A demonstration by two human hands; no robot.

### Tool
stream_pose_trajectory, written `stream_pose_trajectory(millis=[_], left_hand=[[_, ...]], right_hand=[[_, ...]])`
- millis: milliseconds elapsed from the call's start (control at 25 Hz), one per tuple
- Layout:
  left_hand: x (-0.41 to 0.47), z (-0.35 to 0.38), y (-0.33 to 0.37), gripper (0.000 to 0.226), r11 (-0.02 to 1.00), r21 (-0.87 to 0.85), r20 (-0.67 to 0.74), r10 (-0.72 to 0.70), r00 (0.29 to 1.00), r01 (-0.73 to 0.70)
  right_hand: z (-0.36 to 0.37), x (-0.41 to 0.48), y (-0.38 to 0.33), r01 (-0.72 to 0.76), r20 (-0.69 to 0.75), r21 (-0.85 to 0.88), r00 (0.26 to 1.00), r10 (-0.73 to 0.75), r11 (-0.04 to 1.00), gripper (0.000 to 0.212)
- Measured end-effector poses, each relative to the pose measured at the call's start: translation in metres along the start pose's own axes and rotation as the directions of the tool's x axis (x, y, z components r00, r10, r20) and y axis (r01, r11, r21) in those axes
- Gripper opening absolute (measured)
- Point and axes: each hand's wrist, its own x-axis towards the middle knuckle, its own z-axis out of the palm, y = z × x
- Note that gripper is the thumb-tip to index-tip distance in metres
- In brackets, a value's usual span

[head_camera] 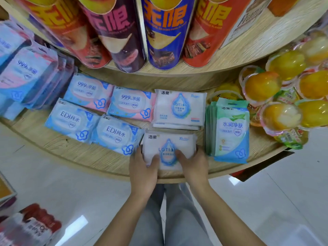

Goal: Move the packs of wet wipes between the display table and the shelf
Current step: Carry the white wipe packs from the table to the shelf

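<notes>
White LOTION wipes pack (168, 150) lies flat at the front edge of the round wooden display table (85, 153), label up, near the rim. Both hands are on it. Left hand (142, 168) grips its left near corner, thumb on top and fingers wrapped down the side. Right hand (192, 166) grips the right near corner the same way, thumb laid across the blue drop print. Cannot tell if the pack is lifted or resting on the wood.

All places below are given from the held pack.
- Directly behind it, nearly touching: a short stack of the same white packs (179, 107), flat.
- Just right: a row of green-and-blue packs (230, 130) standing on edge, faces toward the camera.
- Just left, touching its corner: a blue EDI pack (117, 134). A second EDI pack (71, 119) lies further left.
- Behind-left: two pink-and-blue 99.9% packs (132, 103) (87, 92), flat, side by side.
- Far left: more blue and pink packs (26, 75) bunched upright, blurred.
- Far right, past the green row: a pile of orange and yellow jelly cups (282, 114).
- Behind and above, on the upper wooden tier: tall chip cans (165, 32) in red, maroon, blue and orange.
- Below, toward the camera: grey trousers (170, 210) over pale glossy floor.
- Well below-left: red-and-white packaged goods (30, 226), blurred.
</notes>
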Motion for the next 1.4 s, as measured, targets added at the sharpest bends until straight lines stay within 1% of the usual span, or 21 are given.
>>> stream_pose_trajectory(millis=[40, 120, 160, 240, 360, 480, 560, 640, 760, 840, 880, 920, 960, 1000, 1040, 1080, 1120, 1160, 1200, 1280, 1400], left_hand=[[0.001, -0.002, -0.008, 0.052, 0.998, 0.013, 0.037, -0.058, 0.998, 0.057], [-0.003, -0.007, -0.017, 0.05, 0.99, 0.005, 0.094, -0.139, 0.986, 0.14], [-0.007, -0.012, -0.013, 0.046, 0.99, -0.02, 0.111, -0.136, 0.984, 0.139], [-0.016, -0.022, -0.001, 0.035, 0.987, -0.111, 0.13, -0.105, 0.986, 0.119], [-0.017, -0.038, 0.009, 0.043, 0.98, -0.179, 0.197, -0.055, 0.979, 0.091], [-0.012, -0.052, 0.026, 0.053, 0.975, -0.22, 0.254, 0.024, 0.967, 0.033], [-0.008, -0.059, 0.04, 0.057, 0.969, -0.248, 0.271, 0.054, 0.961, 0.016], [-0.004, -0.065, 0.056, 0.061, 0.969, -0.245, 0.311, 0.099, 0.945, -0.021], [0.015, -0.069, 0.079, 0.07, 0.965, -0.259, 0.461, 0.154, 0.874, -0.034], [0.033, -0.064, 0.096, 0.058, 0.959, -0.277, 0.498, 0.195, 0.845, -0.058], [0.044, -0.058, 0.103, 0.048, 0.963, -0.248, 0.462, 0.217, 0.86, -0.11], [0.058, -0.051, 0.109, 0.039, 0.967, -0.152, 0.407, 0.25, 0.879, -0.204], [0.073, -0.042, 0.113, 0.036, 0.94, 0.014, 0.364, 0.312, 0.878, -0.34], [0.088, -0.033, 0.117, 0.04, 0.846, 0.224, 0.365, 0.388, 0.846, -0.485], [0.101, -0.023, 0.122, 0.049, 0.683, 0.417, 0.407, 0.45, 0.795, -0.6], [0.114, -0.014, 0.125, 0.059, 0.525, 0.55, 0.464, 0.454, 0.76, -0.65], [0.124, -0.006, 0.131, 0.07, 0.411, 0.628, 0.514, 0.418, 0.749, -0.66], [0.134, -0.001, 0.136, 0.079, 0.335, 0.675, 0.549, 0.368, 0.751, -0.658], [0.141, 0.003, 0.14, 0.086, 0.292, 0.693, 0.58, 0.319, 0.75, -0.659], [0.145, 0.009, 0.141, 0.092, 0.267, 0.699, 0.614, 0.251, 0.748, -0.663], [0.134, 0.011, 0.134, 0.085, 0.219, 0.729, 0.584, 0.296, 0.756, -0.649]], right_hand=[[-0.006, 0.001, -0.001, -0.043, 0.047, 0.041, 0.998, 0.041, 0.998, 0.047], [-0.02, -0.001, -0.001, -0.127, 0.157, 0.153, 0.982, 0.103, 0.98, 0.039], [-0.029, -0.007, -0.004, -0.16, 0.213, 0.222, 0.971, 0.113, 0.962, 0.037], [-0.045, -0.02, -0.009, -0.193, 0.324, 0.351, 0.943, 0.075, 0.916, 0.038], [-0.065, -0.034, -0.019, -0.222, 0.445, 0.472, 0.896, -0.013, 0.853, 0.043], [-0.078, -0.043, -0.032, -0.209, 0.519, 0.524, 0.847, -0.115, 0.826, 0.037], [-0.085, -0.049, -0.04, -0.176, 0.52, 0.54, 0.839, -0.161, 0.823, 0.038], [-0.091, -0.051, -0.045, -0.131, 0.485, 0.547, 0.854, -0.186, 0.826, 0.038], [-0.103, -0.046, -0.046, -0.071, 0.401, 0.565, 0.894, -0.199, 0.822, 0.041], [-0.113, -0.043, -0.043, -0.053, 0.353, 0.589, 0.915, -0.198, 0.806, 0.046], [-0.118, -0.042, -0.04, -0.049, 0.342, 0.597, 0.918, -0.198, 0.801, 0.047], [-0.122, -0.042, -0.037, -0.049, 0.338, 0.601, 0.92, -0.198, 0.798, 0.048], [-0.125, -0.041, -0.034, -0.05, 0.338, 0.603, 0.92, -0.198, 0.796, 0.048], [-0.126, -0.041, -0.031, -0.051, 0.342, 0.6, 0.918, -0.198, 0.799, 0.049], [-0.127, -0.041, -0.028, -0.051, 0.347, 0.595, 0.916, -0.199, 0.802, 0.049], [-0.127, -0.041, -0.026, -0.052, 0.354, 0.587, 0.914, -0.199, 0.808, 0.05], [-0.126, -0.041, -0.024, -0.054, 0.359, 0.579, 0.913, -0.195, 0.814, 0.051], [-0.125, -0.041, -0.022, -0.055, 0.363, 0.572, 0.912, -0.192, 0.819, 0.051], [-0.124, -0.04, -0.02, -0.056, 0.36, 0.569, 0.914, -0.187, 0.821, 0.048], [-0.123, -0.039, -0.017, -0.059, 0.355, 0.577, 0.917, -0.185, 0.815, 0.042], [-0.123, -0.037, -0.015, -0.07, 0.358, 0.596, 0.915, -0.187, 0.8, 0.043]])
